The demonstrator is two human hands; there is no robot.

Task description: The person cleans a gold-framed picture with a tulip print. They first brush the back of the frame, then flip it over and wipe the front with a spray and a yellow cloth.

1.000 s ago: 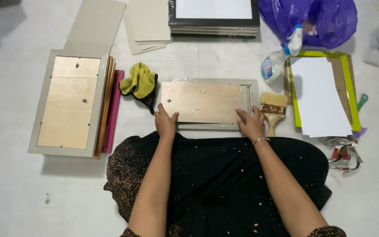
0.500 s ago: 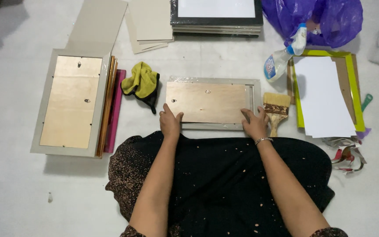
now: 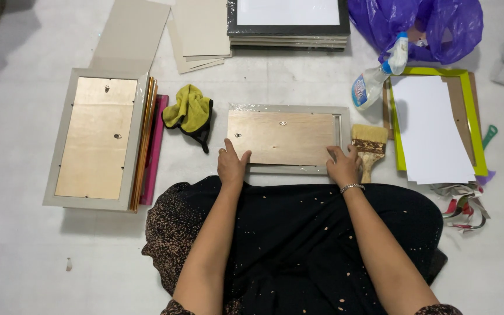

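Note:
A grey picture frame [image 3: 290, 108] lies face down on the white floor in front of me, its wooden backing board [image 3: 281, 137] set inside it. My left hand [image 3: 231, 164] rests flat on the board's near left corner. My right hand [image 3: 343, 165] presses on the near right corner, at the frame's edge, a bracelet on its wrist. Neither hand grips anything. A gap shows between the board and the frame's right side.
A paintbrush [image 3: 369, 143] lies just right of the frame, a spray bottle [image 3: 374, 81] beyond it. A lime-green frame [image 3: 472, 116] with white paper [image 3: 430, 131] sits at right. A yellow cloth [image 3: 189, 111] and a stack of frames [image 3: 97, 137] lie left; more frames [image 3: 287, 29] and a purple bag [image 3: 421, 26] behind.
Both hands stay on the board's near corners; the left hand has slid slightly left along the edge. The board seems seated a little further left within the frame.

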